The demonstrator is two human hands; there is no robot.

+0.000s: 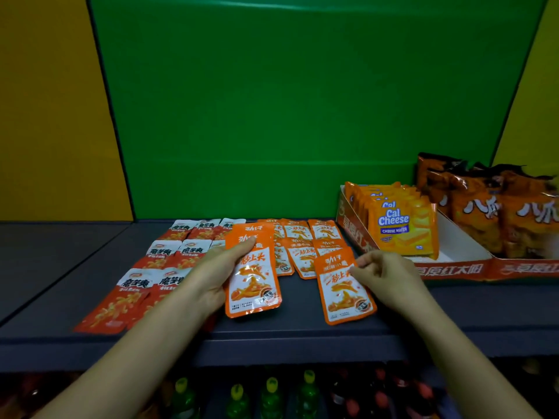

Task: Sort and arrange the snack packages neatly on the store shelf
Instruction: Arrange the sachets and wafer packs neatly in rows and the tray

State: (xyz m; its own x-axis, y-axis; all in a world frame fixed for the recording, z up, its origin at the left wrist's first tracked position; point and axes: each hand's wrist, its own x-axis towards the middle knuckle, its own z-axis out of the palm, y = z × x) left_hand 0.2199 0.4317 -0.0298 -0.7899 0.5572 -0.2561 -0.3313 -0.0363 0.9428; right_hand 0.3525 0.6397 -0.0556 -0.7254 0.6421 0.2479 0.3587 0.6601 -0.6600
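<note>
On the dark grey shelf [302, 325] lie two groups of flat snack packets. Red and white packets [133, 285] fill the left in rows. Orange packets [302, 246] lie in rows at the middle back. My left hand [211, 276] grips a small stack of orange packets [252, 282] by its left edge, thumb on top, just above the shelf. My right hand [384, 273] pinches the right edge of a single orange packet [341, 291] that lies flat near the shelf's front.
A red and white cardboard tray [453, 267] at the right holds Cal Cheese wafer packs [402, 228] and orange chip bags [490, 213]. A green back panel [302, 101] rises behind. Bottles [272, 394] stand on the shelf below.
</note>
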